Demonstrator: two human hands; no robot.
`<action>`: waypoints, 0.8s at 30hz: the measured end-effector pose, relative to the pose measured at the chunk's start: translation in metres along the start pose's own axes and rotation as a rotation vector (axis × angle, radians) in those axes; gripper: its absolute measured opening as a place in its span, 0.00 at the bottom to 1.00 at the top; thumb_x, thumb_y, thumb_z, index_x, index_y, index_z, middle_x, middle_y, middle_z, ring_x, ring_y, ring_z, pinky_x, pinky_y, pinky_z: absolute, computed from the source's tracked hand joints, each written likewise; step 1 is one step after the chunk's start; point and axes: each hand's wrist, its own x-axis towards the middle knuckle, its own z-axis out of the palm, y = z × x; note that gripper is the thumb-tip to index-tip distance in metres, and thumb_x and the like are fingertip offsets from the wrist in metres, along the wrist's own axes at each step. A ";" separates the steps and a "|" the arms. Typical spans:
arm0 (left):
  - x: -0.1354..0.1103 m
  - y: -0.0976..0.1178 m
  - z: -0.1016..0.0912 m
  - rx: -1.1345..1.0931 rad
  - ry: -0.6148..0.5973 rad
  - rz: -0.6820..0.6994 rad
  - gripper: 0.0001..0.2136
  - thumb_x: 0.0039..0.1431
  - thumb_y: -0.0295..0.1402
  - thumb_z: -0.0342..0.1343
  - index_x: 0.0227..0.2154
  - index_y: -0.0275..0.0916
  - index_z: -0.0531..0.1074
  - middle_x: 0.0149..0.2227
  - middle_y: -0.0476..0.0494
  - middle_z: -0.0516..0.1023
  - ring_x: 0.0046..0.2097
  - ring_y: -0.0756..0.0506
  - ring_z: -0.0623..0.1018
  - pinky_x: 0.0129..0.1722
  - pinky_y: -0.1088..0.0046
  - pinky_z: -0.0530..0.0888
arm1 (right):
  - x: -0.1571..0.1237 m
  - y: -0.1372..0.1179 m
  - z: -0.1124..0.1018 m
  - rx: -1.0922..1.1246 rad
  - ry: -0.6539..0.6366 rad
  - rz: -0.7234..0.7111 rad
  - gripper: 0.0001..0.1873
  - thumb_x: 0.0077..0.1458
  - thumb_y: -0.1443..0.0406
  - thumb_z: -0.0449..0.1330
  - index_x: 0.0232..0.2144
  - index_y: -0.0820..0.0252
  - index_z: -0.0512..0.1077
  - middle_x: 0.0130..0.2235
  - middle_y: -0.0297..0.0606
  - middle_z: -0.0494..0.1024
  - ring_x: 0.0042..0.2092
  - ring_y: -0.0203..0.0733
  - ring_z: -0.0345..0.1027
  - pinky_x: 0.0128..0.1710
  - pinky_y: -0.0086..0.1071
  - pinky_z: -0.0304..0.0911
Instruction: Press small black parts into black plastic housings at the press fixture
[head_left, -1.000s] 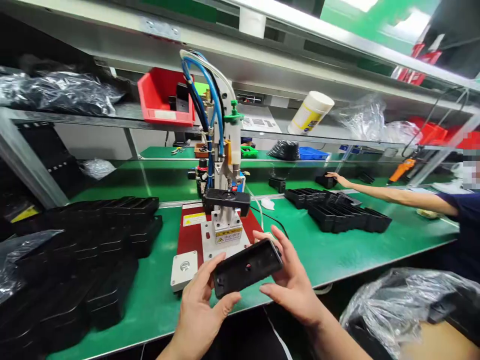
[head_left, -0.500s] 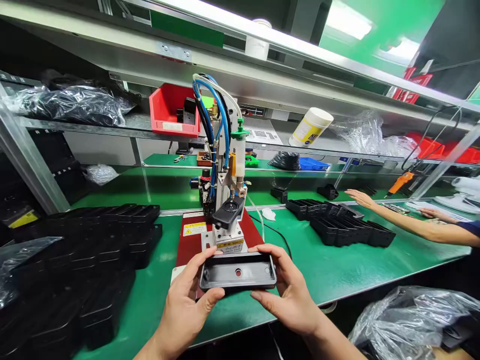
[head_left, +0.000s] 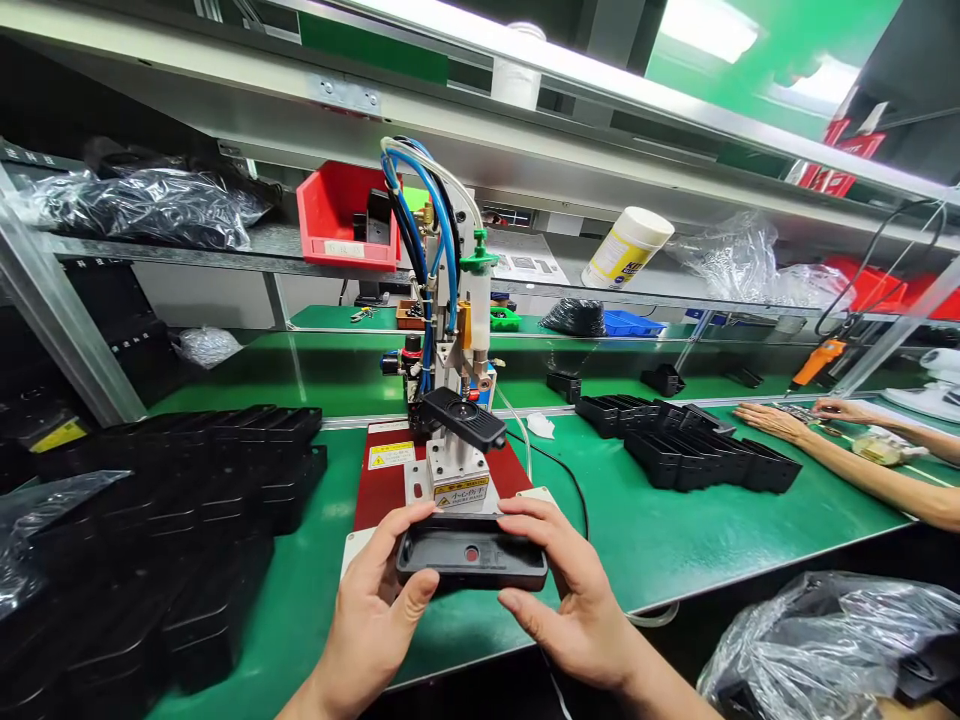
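I count one held housing [head_left: 499, 553], one machine [head_left: 466, 325], one orange screwdriver [head_left: 818, 362] and one yellow-labelled canister [head_left: 628, 248].

From my end I see a black housing [head_left: 446, 552], a green desk [head_left: 690, 540], a dark red base plate [head_left: 379, 490], blue hoses [head_left: 451, 262] with a red bin [head_left: 328, 205] to their left, and an orange tool [head_left: 819, 361] at far right.

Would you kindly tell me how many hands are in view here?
4: the left hand and right hand at the black case; over at the right, a co-worker's hand and, further right, another hand. None seems hidden.
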 end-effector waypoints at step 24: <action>-0.002 0.012 0.007 -0.033 0.058 -0.096 0.23 0.55 0.50 0.60 0.48 0.40 0.73 0.48 0.39 0.76 0.49 0.39 0.77 0.50 0.64 0.76 | 0.002 0.003 0.004 -0.005 0.014 -0.156 0.12 0.60 0.68 0.61 0.47 0.54 0.71 0.53 0.43 0.72 0.54 0.52 0.65 0.56 0.46 0.62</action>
